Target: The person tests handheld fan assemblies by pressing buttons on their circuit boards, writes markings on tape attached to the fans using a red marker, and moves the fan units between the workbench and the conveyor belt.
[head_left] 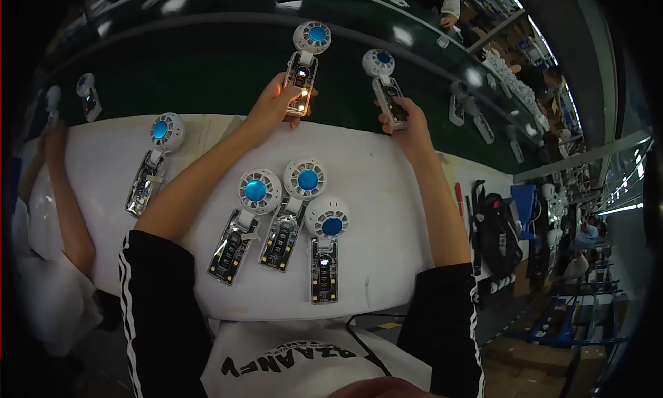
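Note:
My left hand (268, 111) is closed round the clear handle of a handheld fan (302, 77), its white round head with blue centre pointing away from me. Lights glow in that handle, near my thumb. In my right hand (413, 127) is a second handheld fan (388, 94), gripped by the lower handle and tilted to the left. Both are held over the far edge of the white table (387, 260). Between my forearms lie three more fans (255, 191), (306, 180), (324, 267) with circuit boards visible in their handles.
Another fan (148, 177) lies left of my left forearm. A neighbouring person's arm (65, 191) is at the far left. More fans (88, 97), (457, 104) sit on the green conveyor belt (207, 80). A black bag (498, 232) and a red pen (459, 199) lie at the right.

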`<state>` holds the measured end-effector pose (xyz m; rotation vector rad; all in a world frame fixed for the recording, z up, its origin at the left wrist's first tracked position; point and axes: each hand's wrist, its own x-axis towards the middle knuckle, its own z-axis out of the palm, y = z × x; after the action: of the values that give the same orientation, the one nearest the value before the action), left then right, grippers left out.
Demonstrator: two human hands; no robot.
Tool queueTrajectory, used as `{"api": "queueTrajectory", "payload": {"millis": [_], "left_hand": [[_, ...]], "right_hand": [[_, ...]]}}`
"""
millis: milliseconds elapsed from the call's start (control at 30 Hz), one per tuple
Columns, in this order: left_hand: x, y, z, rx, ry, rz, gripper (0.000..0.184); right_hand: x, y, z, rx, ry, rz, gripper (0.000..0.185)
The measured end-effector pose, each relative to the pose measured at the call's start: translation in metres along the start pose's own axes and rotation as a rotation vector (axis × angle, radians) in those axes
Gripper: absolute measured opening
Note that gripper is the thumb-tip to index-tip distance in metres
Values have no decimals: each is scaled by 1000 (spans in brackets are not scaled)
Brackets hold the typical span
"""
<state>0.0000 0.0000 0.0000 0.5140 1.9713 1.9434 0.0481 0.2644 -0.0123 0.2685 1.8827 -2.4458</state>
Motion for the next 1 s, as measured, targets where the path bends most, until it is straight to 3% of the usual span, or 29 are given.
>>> {"api": "queueTrajectory", "payload": {"millis": [67,100,200,800,1000], "left_hand": [[-5,6,-2,-53,22,10,32],[8,-31,96,-312,31,11,32],[9,-22,62,-270,49,7,33],[7,-22,62,-203,-3,11,32],[5,-24,63,-205,22,19,36]], "right_hand": [[-6,5,36,318,-67,-50,47],[-37,-34,-30,93,49,21,40],[-11,4,14,173,70,-118,36],[-11,29,15,91,9,-301,38],[-12,28,15,97,0,-271,39]]}}
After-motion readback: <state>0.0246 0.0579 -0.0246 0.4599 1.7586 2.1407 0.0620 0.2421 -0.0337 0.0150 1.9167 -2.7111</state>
